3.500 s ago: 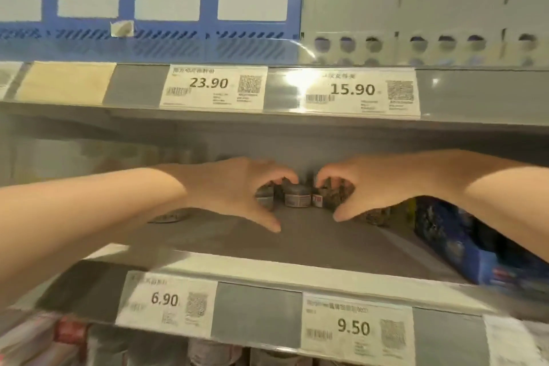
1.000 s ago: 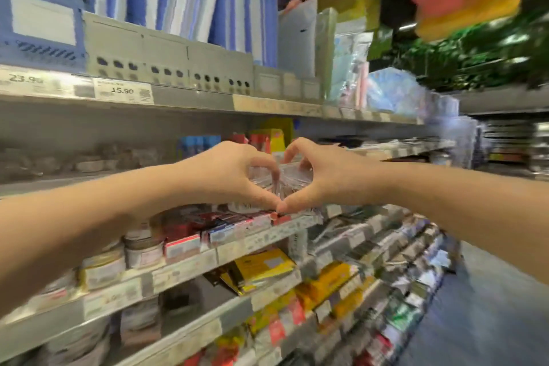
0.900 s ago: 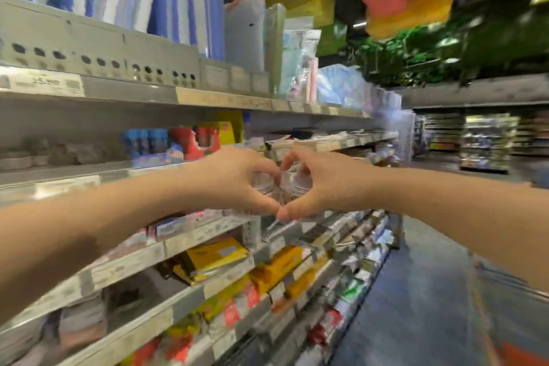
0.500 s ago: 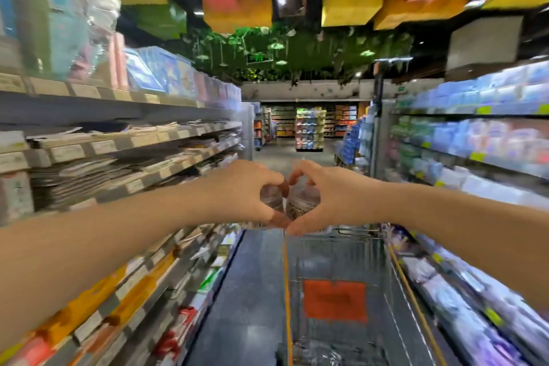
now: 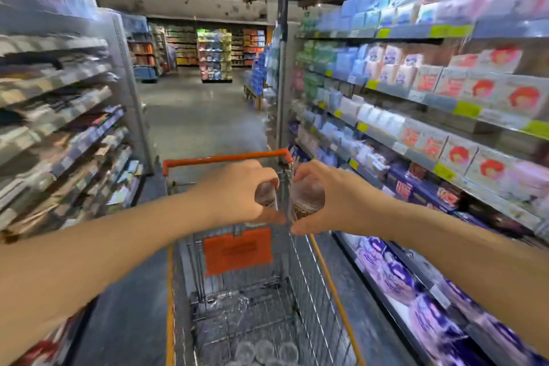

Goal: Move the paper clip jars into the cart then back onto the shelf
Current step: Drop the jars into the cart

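Head view — your left hand (image 5: 234, 192) curls round one paper clip jar (image 5: 266, 194), your right hand (image 5: 338, 200) round the second jar (image 5: 306, 196), both upright and side by side over the far end of the cart (image 5: 222, 159) — its floor, holding more jars (image 5: 264, 349), lies straight below, nearer you.

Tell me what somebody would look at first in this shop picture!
In the middle, the left hand grips one small clear round jar and the right hand grips a second clear jar, side by side over a silver wire shopping cart with an orange handle bar. A few more clear round jars lie on the cart's floor at the bottom edge, and blurry colourful shelves line both sides.
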{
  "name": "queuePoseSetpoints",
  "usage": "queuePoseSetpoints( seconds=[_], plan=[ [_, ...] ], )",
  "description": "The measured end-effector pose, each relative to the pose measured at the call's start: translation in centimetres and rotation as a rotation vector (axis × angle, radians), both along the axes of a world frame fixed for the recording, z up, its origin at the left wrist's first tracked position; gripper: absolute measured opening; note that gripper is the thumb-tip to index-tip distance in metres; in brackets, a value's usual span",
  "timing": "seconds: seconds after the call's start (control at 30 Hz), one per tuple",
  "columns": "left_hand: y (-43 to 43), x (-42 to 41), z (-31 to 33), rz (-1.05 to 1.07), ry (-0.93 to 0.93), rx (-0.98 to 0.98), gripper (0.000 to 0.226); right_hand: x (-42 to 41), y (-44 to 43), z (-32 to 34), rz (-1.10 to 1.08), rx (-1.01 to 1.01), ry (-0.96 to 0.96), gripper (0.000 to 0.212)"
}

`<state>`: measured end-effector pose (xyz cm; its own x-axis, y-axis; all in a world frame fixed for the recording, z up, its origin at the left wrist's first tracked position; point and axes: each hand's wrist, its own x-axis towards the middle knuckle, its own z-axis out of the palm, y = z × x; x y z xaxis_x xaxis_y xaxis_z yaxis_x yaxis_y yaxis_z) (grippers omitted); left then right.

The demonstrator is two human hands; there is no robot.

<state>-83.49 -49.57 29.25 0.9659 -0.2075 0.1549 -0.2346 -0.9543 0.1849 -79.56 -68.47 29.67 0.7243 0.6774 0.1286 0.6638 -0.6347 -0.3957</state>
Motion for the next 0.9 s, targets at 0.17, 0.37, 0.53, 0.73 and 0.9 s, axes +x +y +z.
queuePoseSetpoints(
  seconds=[0.17, 0.37, 0.53, 0.73, 0.9],
  plan=[
    [0.1, 4.3, -7.9, 0.078, 0.129, -0.008, 0.054, 5.0, -0.1, -8.3, 0.026, 0.028, 0.186, 0.059],
    [1.4, 6.5, -16.0, 0.265, 0.220, -0.147, 0.042, 10.5, 2.0, -16.1, 0.133, -0.077, 0.316, 0.059],
    [2.8, 5.7, -25.7, 0.447, 0.347, -0.142, 0.041, 11.4, 4.4, -24.1, 0.125, -0.102, 0.464, 0.059],
    [4.0, 3.3, -36.7, 0.594, 0.576, -0.153, 0.049, 9.4, 4.3, -37.3, -0.096, -0.205, 0.595, 0.066],
    [3.1, 1.4, -44.1, 0.649, 0.685, -0.157, 0.051, 7.0, 1.7, -45.7, -0.317, -0.294, 0.672, 0.066]
  ],
)
